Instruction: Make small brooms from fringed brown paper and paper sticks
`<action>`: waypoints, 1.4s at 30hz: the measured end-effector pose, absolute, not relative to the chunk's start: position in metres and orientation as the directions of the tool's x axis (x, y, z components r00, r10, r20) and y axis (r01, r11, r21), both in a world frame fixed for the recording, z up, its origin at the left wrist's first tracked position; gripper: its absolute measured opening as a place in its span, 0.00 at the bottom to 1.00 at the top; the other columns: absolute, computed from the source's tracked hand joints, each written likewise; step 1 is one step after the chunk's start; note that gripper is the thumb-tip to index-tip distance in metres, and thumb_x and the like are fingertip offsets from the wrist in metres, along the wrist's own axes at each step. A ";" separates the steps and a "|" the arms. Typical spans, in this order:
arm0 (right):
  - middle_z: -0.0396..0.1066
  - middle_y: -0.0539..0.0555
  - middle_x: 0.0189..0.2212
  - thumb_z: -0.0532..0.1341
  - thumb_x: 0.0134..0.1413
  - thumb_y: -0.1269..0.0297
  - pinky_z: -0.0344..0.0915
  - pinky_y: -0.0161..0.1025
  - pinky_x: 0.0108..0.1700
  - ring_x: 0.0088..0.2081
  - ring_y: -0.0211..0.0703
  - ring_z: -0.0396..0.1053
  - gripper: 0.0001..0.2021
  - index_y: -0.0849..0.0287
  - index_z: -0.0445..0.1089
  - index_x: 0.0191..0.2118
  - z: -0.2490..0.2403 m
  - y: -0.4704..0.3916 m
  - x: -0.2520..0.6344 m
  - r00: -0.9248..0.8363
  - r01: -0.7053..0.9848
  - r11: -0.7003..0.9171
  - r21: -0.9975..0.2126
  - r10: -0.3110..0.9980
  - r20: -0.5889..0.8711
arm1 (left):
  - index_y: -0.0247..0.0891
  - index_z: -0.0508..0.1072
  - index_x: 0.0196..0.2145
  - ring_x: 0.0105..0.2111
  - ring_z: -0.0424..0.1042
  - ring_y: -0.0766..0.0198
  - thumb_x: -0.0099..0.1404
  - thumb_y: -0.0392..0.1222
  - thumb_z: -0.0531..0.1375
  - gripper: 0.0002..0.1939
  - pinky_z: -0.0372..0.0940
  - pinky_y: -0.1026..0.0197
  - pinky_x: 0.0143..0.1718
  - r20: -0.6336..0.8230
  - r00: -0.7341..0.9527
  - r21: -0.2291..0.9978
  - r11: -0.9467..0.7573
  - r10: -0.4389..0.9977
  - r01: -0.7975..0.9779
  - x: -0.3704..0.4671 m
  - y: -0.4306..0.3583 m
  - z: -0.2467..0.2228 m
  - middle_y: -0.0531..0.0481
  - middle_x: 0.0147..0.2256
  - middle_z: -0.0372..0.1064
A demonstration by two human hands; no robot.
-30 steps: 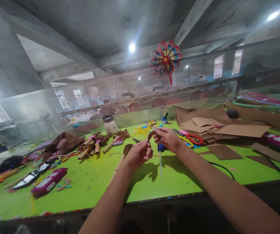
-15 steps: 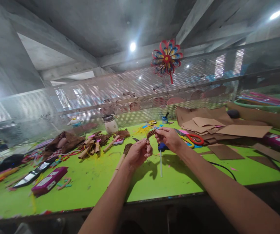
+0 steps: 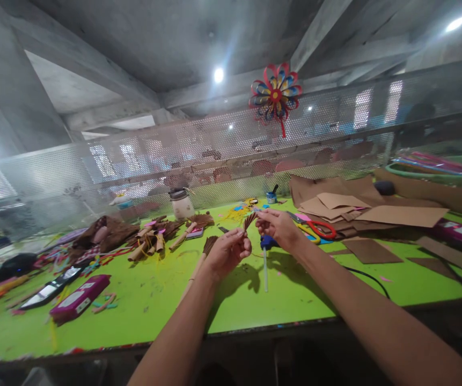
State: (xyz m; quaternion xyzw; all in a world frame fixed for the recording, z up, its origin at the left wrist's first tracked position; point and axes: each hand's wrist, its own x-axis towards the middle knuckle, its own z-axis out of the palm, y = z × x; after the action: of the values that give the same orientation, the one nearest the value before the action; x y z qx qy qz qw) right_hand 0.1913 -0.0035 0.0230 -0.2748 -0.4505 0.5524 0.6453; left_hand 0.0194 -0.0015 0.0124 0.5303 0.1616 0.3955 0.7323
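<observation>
A small pleated piece of brown paper (image 3: 249,220) is held up over the table between my two hands. My left hand (image 3: 229,251) pinches its lower end between thumb and fingers. At its upper right edge my right hand (image 3: 279,228) grips with the fingertips. Below my right hand lies a blue glue gun (image 3: 268,243), partly hidden, with a clear glue stick (image 3: 266,273) pointing toward me. Beside my left forearm rests a rolled paper stick with a pleated brown top (image 3: 210,245), partly covered by the arm. Scissors with red and yellow handles (image 3: 322,230) lie right of my right hand.
Brown paper sheets (image 3: 400,215) are piled at the right. Several paper rolls (image 3: 160,244) lie at centre left, near a white jar (image 3: 181,206). A purple box (image 3: 81,298) and a phone (image 3: 56,288) are at left. A perforated screen (image 3: 214,145) stands behind the green table (image 3: 142,316).
The pleated paper has tilted more upright and its folds look slightly more spread. Both hands stay almost in place, still holding it.
</observation>
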 end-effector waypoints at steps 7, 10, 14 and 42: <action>0.66 0.51 0.18 0.67 0.38 0.55 0.59 0.32 0.23 0.19 0.32 0.61 0.15 0.64 0.68 0.22 0.019 -0.002 0.190 0.000 -0.433 0.245 -0.867 0.962 0.272 | 0.32 0.65 0.30 0.22 0.63 0.72 0.59 0.39 0.60 0.07 0.56 0.70 0.22 0.205 0.625 0.894 0.115 0.753 -0.432 0.019 -0.002 0.011 0.50 0.23 0.65; 0.65 0.50 0.18 0.66 0.41 0.55 0.57 0.32 0.22 0.18 0.32 0.60 0.15 0.63 0.68 0.22 0.016 -0.004 0.187 -0.038 -0.359 0.300 -0.884 0.941 0.335 | 0.32 0.65 0.31 0.22 0.63 0.71 0.60 0.39 0.59 0.07 0.56 0.69 0.23 0.216 0.627 0.889 0.114 0.748 -0.443 0.018 -0.001 0.010 0.50 0.23 0.65; 0.64 0.48 0.17 0.65 0.41 0.56 0.55 0.32 0.21 0.18 0.32 0.59 0.14 0.62 0.68 0.22 0.014 -0.008 0.182 -0.107 -0.216 0.365 -0.906 0.913 0.393 | 0.32 0.66 0.32 0.22 0.63 0.72 0.61 0.39 0.59 0.06 0.56 0.69 0.24 0.226 0.629 0.888 0.108 0.744 -0.446 0.018 -0.001 0.010 0.50 0.23 0.65; 0.59 0.46 0.12 0.61 0.44 0.51 0.51 0.30 0.16 0.14 0.29 0.54 0.19 0.63 0.64 0.18 0.015 -0.012 0.176 -0.085 0.042 0.434 -0.900 0.899 0.429 | 0.31 0.67 0.34 0.22 0.64 0.71 0.63 0.38 0.56 0.06 0.56 0.69 0.24 0.236 0.651 0.895 0.099 0.722 -0.434 0.020 -0.002 0.010 0.49 0.23 0.65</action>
State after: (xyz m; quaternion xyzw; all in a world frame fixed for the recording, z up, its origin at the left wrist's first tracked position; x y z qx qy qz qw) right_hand 0.1764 -0.0117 0.0153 -0.3726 -0.6312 0.3798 0.5644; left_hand 0.0201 -0.0018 0.0097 0.5420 0.1326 0.3962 0.7292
